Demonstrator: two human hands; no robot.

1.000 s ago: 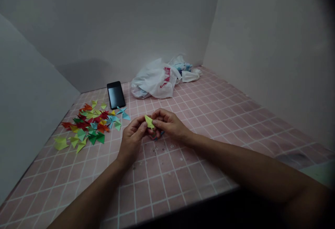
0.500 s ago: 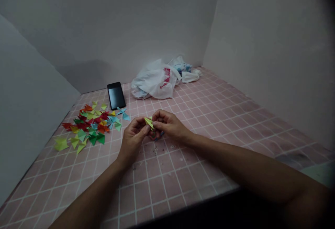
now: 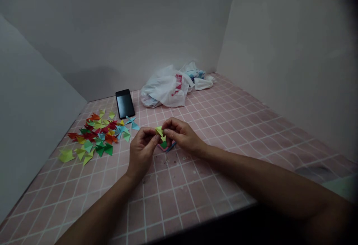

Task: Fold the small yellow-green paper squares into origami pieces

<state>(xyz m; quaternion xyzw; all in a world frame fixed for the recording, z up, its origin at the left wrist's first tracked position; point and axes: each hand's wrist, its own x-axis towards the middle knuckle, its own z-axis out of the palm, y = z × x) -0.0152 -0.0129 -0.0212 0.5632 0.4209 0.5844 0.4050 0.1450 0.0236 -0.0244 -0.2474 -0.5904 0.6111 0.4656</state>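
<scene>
Between my two hands is a small piece of folded yellow paper, pinched at its sides by thumbs and fingertips. My left hand is closed on its left edge, and my right hand grips the right edge. Just beneath the paper, colored sheets in green, pink and blue lie on the table, partly hidden by my fingers. To the left spreads a loose pile of folded paper pieces in red, orange, yellow, green and light blue.
A black smartphone lies behind the paper pile. White plastic bags with red print sit at the back, near a blue and white package. The table has a pink tiled cover, with small scraps near my hands. Walls enclose it.
The yellow paper has turned in my fingers and now shows a different face. My hands have shifted slightly apart, and more of the colored sheets beneath shows. The view has moved a little.
</scene>
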